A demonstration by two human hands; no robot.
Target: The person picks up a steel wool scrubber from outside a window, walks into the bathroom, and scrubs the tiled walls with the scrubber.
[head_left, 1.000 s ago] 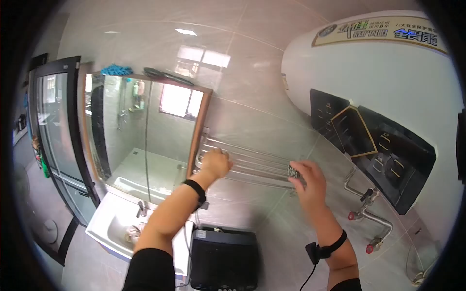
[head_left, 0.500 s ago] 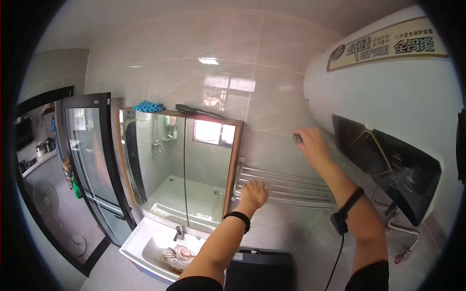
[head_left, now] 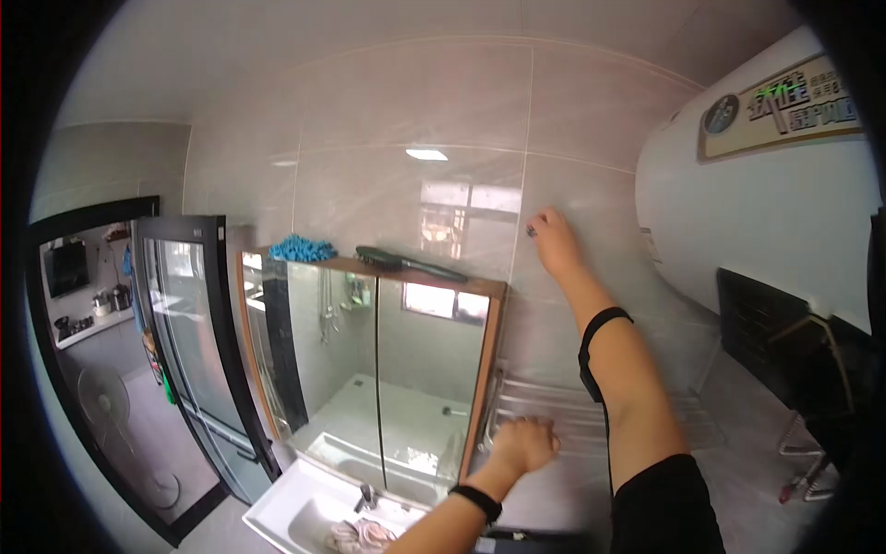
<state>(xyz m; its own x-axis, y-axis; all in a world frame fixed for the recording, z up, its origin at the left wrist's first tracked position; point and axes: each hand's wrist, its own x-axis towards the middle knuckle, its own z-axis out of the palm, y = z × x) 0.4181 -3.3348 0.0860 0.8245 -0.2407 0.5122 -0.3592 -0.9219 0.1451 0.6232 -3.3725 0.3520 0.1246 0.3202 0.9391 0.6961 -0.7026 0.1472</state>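
My right hand (head_left: 554,242) is raised in front of the tiled wall, to the right of the mirror cabinet. Its fingers pinch a small dark, shiny object (head_left: 531,231), too small to identify. Lower down, my left hand (head_left: 526,445) has its fingers curled in front of the metal towel rack (head_left: 591,411); whether they grip a bar or anything else is hidden. Black bands circle both arms. Left of my hands hangs the mirror cabinet (head_left: 429,346), with a blue fluffy duster head (head_left: 303,248) and a dark hairbrush (head_left: 406,263) lying on top.
A white water heater (head_left: 738,198) bulges from the upper right, with a dark panel (head_left: 784,342) below it. Under the cabinet is a white sink (head_left: 300,508) containing crumpled cloth (head_left: 360,535). At left, a glass door (head_left: 189,323) stands open, with a fan (head_left: 103,397) beyond.
The view has shifted, so the cabinet sits lower and farther right. My right hand has moved left and up against the wall, toward the cabinet, still pinching the small object. My left hand stays by the rack.
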